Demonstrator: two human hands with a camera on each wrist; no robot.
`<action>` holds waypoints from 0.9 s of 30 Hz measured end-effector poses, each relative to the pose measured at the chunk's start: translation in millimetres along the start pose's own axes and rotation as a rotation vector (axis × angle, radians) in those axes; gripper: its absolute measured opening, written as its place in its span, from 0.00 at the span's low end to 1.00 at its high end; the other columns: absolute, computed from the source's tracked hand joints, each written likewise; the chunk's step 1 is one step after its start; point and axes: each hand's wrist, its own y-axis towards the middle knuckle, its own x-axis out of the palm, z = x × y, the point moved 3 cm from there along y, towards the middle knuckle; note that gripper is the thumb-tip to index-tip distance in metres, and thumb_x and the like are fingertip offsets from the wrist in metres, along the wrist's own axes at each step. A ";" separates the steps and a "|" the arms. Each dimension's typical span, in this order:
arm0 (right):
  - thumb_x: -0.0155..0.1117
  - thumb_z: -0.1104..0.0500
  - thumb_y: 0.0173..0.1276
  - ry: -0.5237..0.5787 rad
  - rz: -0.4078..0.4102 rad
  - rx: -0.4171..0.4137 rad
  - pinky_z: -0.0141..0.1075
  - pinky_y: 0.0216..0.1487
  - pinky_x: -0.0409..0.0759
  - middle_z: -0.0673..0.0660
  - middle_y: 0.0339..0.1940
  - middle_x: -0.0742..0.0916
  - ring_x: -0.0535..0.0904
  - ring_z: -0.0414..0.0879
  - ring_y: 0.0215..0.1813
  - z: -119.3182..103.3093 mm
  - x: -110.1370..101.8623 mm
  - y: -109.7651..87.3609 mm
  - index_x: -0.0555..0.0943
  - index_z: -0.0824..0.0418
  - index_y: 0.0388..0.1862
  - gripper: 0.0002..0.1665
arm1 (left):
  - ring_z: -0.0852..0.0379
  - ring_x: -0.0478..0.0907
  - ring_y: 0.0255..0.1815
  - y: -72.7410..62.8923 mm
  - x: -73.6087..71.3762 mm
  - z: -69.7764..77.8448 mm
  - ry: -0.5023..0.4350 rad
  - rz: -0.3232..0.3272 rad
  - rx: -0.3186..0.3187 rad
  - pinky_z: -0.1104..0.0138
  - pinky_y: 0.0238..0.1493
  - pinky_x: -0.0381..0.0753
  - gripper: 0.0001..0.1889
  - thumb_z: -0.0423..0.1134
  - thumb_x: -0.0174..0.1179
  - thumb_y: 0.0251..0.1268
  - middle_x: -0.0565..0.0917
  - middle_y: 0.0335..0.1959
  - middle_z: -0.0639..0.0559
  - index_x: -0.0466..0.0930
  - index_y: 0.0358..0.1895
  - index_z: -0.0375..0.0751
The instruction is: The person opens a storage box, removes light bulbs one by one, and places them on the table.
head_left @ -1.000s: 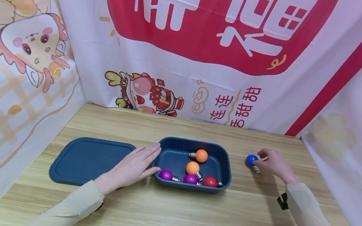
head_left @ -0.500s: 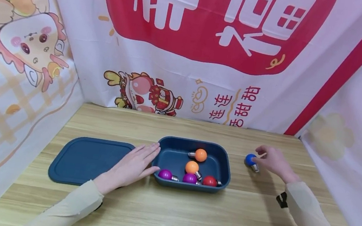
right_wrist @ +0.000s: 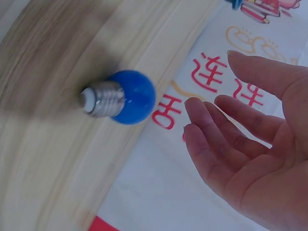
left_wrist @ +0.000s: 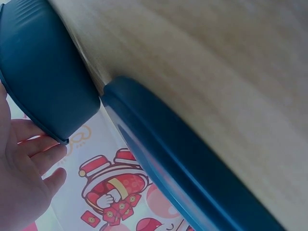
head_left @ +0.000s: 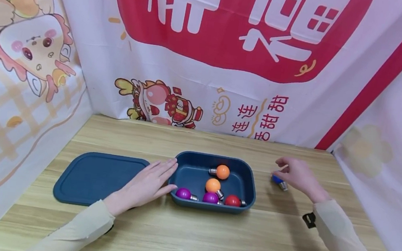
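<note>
My left hand (head_left: pixel 147 184) lies with extended fingers against the left rim of a dark blue box (head_left: pixel 183 203); in the left wrist view its fingertips (left_wrist: pixel 45 144) touch the box's edge. Inside the box are two orange bulbs, two purple bulbs and a red bulb (head_left: pixel 233 200). To the right, a blue bulb (right_wrist: pixel 134 96) with a silver screw base lies on the table. Above it hovers my right hand (head_left: pixel 299 175), fingers loosely bent and holding nothing; the right wrist view has them apart from the bulb. In the head view that hand partly hides the bulb.
The box's flat blue lid (head_left: pixel 98 180) rests on the wooden table (head_left: pixel 208 245) at the left, partly under the left hand's reach. Printed cloth (head_left: pixel 209 59) hangs as walls behind and at both sides of the table.
My right hand has moved off the blue bulb, rising slightly and shifting a little left over it. The bulb stays on the table, and my left hand has not moved.
</note>
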 end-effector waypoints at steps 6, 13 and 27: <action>0.71 0.56 0.64 -0.017 0.025 -0.054 0.50 0.47 0.86 0.69 0.47 0.88 0.88 0.56 0.42 -18.1 0.9 0.0 0.82 0.71 0.50 0.22 | 0.47 0.65 0.77 0.6 0.0 0.0 -0.006 -0.009 -0.006 0.51 0.77 0.64 0.36 0.59 0.50 0.74 0.67 0.76 0.43 0.65 0.73 0.36; 0.72 0.56 0.63 -0.012 0.021 -0.088 0.45 0.43 0.87 0.66 0.46 0.88 0.87 0.50 0.40 -39.2 3.2 -0.4 0.83 0.69 0.50 0.21 | 0.48 0.64 0.77 0.6 -0.2 -0.3 -0.009 -0.021 -0.011 0.51 0.77 0.64 0.36 0.60 0.49 0.74 0.66 0.76 0.43 0.65 0.73 0.36; 0.75 0.59 0.59 -0.028 0.019 -0.275 0.41 0.40 0.87 0.66 0.43 0.89 0.87 0.52 0.38 -80.2 21.5 6.9 0.83 0.70 0.46 0.19 | 0.48 0.65 0.77 0.6 2.1 -1.7 0.012 0.005 0.007 0.50 0.75 0.66 0.36 0.60 0.50 0.74 0.67 0.75 0.43 0.66 0.73 0.36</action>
